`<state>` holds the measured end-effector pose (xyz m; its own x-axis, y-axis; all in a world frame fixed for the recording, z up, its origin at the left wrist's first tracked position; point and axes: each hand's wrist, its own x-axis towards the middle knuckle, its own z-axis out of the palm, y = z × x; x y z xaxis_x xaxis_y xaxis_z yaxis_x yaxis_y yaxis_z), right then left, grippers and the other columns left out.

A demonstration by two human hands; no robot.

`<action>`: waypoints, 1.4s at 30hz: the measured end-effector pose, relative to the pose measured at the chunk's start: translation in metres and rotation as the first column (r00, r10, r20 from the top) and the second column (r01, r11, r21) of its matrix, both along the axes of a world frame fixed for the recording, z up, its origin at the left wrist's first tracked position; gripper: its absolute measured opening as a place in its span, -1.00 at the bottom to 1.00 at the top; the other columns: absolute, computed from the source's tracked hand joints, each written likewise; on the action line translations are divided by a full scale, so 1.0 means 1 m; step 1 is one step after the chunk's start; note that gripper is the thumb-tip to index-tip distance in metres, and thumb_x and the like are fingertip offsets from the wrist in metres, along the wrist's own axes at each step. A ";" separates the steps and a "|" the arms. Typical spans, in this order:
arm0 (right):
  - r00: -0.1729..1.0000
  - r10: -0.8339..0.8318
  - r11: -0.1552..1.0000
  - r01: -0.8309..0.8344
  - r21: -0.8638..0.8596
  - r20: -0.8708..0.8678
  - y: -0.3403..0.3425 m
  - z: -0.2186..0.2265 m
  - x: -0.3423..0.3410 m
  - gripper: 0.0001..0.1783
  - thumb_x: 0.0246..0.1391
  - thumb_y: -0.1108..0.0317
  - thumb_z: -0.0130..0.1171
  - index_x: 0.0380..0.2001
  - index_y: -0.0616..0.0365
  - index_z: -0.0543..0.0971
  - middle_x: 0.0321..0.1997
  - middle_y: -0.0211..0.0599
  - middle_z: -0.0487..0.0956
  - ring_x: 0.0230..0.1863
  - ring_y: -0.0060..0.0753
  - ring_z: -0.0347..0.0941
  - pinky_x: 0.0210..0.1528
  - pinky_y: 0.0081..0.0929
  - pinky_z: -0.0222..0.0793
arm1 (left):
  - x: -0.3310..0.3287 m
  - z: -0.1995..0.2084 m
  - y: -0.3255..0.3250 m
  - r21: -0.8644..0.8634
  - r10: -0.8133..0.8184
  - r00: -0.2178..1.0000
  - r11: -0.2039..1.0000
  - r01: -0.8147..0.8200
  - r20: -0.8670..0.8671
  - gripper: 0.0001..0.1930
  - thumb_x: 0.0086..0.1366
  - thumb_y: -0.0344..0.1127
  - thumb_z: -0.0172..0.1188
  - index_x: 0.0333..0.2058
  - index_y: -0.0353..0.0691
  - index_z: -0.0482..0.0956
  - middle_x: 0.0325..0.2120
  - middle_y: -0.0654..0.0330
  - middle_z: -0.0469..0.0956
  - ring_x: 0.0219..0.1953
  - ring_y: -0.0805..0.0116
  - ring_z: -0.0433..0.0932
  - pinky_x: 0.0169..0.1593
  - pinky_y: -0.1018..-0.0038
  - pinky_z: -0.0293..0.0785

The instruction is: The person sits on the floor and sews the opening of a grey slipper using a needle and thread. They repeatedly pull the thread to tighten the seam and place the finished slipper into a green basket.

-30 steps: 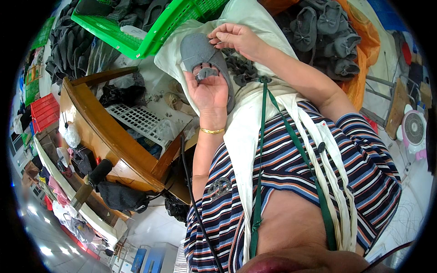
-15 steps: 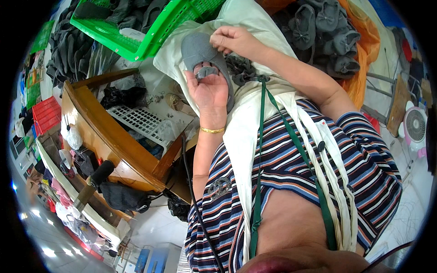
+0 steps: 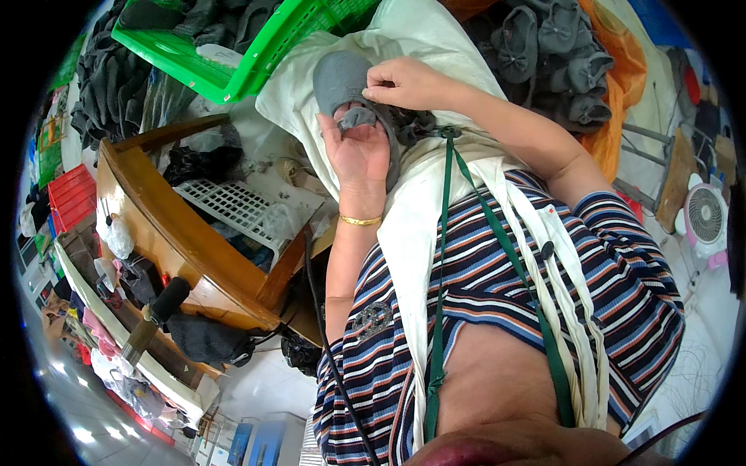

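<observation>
A grey fabric slipper (image 3: 336, 81) lies over the white cloth on my lap, its rounded toe pointing away from me. My left hand (image 3: 362, 159), palm up, has its fingers tucked into the slipper's opening and grips it from inside. A small grey bow-like fabric piece (image 3: 357, 118) sits at that opening, over the fingers. My right hand (image 3: 404, 84) is closed in a pinch at the slipper's right edge; what its fingertips hold is too small to make out. Beside the slipper, several dark grey fabric pieces (image 3: 413, 126) rest on the white apron (image 3: 412, 233).
A green plastic crate (image 3: 256, 66) with grey slippers stands at the far left. An orange sack (image 3: 622, 85) holds several grey slippers with bows at the far right. A wooden table (image 3: 167, 225) is at my left; a pink-and-white fan (image 3: 705, 213) stands at right.
My right hand has come down slightly toward the slipper's opening, its fingers still pinched. The left hand keeps its hold, and the grey bow-like piece has shifted a little.
</observation>
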<state>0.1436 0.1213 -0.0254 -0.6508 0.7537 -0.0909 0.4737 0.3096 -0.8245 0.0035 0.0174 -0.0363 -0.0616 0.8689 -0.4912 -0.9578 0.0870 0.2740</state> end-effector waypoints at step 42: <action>0.948 -0.179 0.846 0.012 -0.532 -0.264 -0.035 0.018 0.022 -0.82 0.27 0.24 0.09 -0.28 0.11 0.53 -0.38 -0.53 0.57 -0.41 -0.75 0.49 -0.46 -0.78 0.36 | 0.002 0.029 -0.021 -0.231 -0.155 0.941 0.969 0.086 -0.300 -0.65 0.43 -0.16 0.02 0.02 -0.29 0.43 -0.04 0.14 0.53 0.00 0.29 0.50 0.12 0.29 0.41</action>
<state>0.1660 0.0863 -0.0077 -0.6371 0.7089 -0.3026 0.1899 -0.2362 -0.9530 0.0054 -0.0031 -0.0078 -0.1443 0.7574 -0.6368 -0.8044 0.2851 0.5213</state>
